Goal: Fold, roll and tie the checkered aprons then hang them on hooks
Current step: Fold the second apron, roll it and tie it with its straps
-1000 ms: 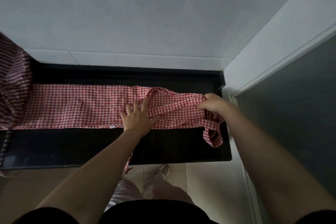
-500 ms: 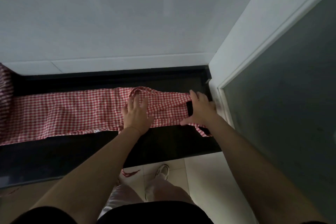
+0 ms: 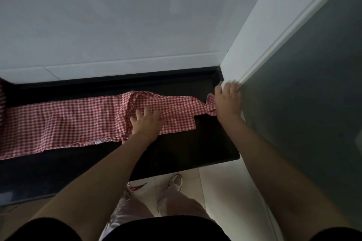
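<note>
White wall (image 3: 117, 15) is standing behind everything, beyond both sets of fingers. Grey panel with a white frame (image 3: 305, 76) is closing off the right side, hard against the right hand's outer edge.

Black desk (image 3: 195, 146) is running left to right; its right end is stopping just past the right wrist, and its near edge is lying below both wrists, with bare dark surface between the arms. White floor tile and one shoe (image 3: 176, 181) are showing below that edge.

Checkered apron (image 3: 64, 121) is lying folded in a long strip on the desk, stretching left from the left hand's fingers out of view; its squared right end is sitting between the two hands.

Left hand (image 3: 146, 121) is pressing flat on the cloth, fingers straight and spread, holding nothing.

Right hand (image 3: 227, 103) is gripping a twisted strap (image 3: 208, 106), fingers curled over it, up in the desk's far right corner against the frame.

Against half a second ago: the right hand was lying flat on the strip's end; now it is farther right, drawing the strap taut. The left hand is staying where it was.
</note>
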A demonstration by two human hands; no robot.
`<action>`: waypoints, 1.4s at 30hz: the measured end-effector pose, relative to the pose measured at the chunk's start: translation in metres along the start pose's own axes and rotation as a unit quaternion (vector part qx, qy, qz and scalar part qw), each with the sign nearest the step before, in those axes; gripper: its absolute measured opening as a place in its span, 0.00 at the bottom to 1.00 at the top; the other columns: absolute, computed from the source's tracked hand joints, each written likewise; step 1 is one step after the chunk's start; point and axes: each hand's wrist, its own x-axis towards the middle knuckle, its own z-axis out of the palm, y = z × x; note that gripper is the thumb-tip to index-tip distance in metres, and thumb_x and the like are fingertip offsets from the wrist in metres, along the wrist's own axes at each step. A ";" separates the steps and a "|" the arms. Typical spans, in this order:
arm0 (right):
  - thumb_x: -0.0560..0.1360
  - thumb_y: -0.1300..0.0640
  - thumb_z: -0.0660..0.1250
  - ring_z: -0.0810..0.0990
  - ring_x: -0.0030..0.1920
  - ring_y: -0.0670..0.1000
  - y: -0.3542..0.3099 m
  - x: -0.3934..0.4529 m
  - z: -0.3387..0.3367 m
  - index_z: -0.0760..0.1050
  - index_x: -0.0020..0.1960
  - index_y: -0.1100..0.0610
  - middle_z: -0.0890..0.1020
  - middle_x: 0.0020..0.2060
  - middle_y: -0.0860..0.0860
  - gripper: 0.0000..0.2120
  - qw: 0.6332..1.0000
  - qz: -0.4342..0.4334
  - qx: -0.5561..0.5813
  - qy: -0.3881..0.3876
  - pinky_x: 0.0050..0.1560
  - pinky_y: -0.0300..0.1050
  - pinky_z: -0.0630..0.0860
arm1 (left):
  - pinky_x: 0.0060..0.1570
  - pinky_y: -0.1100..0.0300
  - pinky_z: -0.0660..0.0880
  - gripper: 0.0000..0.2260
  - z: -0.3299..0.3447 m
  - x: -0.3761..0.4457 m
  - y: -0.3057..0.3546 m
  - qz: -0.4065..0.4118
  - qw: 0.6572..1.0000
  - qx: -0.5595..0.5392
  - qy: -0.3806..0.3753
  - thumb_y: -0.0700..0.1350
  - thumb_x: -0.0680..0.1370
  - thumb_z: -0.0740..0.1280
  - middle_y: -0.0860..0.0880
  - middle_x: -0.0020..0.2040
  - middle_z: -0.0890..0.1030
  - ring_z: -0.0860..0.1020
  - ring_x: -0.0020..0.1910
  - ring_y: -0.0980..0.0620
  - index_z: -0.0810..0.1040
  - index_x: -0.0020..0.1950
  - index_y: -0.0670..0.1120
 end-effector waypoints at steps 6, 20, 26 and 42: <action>0.80 0.55 0.65 0.83 0.44 0.59 -0.005 -0.021 0.000 0.75 0.56 0.63 0.82 0.50 0.59 0.11 0.793 0.295 0.466 -0.257 0.39 0.47 0.79 | 0.66 0.46 0.68 0.16 0.005 0.009 0.032 0.104 0.985 -0.025 0.134 0.54 0.82 0.61 0.44 0.67 0.71 0.68 0.68 0.45 0.75 0.66 0.49; 0.76 0.59 0.71 0.82 0.47 0.53 -0.045 -0.037 0.022 0.75 0.63 0.63 0.82 0.55 0.59 0.18 0.327 0.452 0.782 -0.279 0.52 0.50 0.81 | 0.55 0.55 0.76 0.17 0.009 0.041 0.085 0.128 0.990 -0.032 0.047 0.39 0.81 0.60 0.46 0.64 0.74 0.77 0.57 0.47 0.73 0.69 0.48; 0.75 0.48 0.72 0.77 0.64 0.55 -0.067 -0.023 0.012 0.68 0.74 0.59 0.77 0.67 0.54 0.32 0.423 0.475 0.711 -0.301 0.56 0.46 0.71 | 0.62 0.54 0.74 0.14 0.008 0.044 0.084 0.127 0.992 0.000 0.025 0.42 0.82 0.61 0.46 0.64 0.76 0.76 0.60 0.48 0.77 0.66 0.48; 0.80 0.43 0.64 0.82 0.45 0.50 -0.078 -0.020 -0.013 0.76 0.60 0.55 0.83 0.51 0.52 0.18 0.495 0.349 0.734 -0.307 0.45 0.44 0.79 | 0.69 0.45 0.70 0.30 -0.040 0.022 0.101 -0.084 0.777 -0.597 -0.181 0.63 0.83 0.50 0.40 0.69 0.73 0.74 0.67 0.42 0.66 0.75 0.43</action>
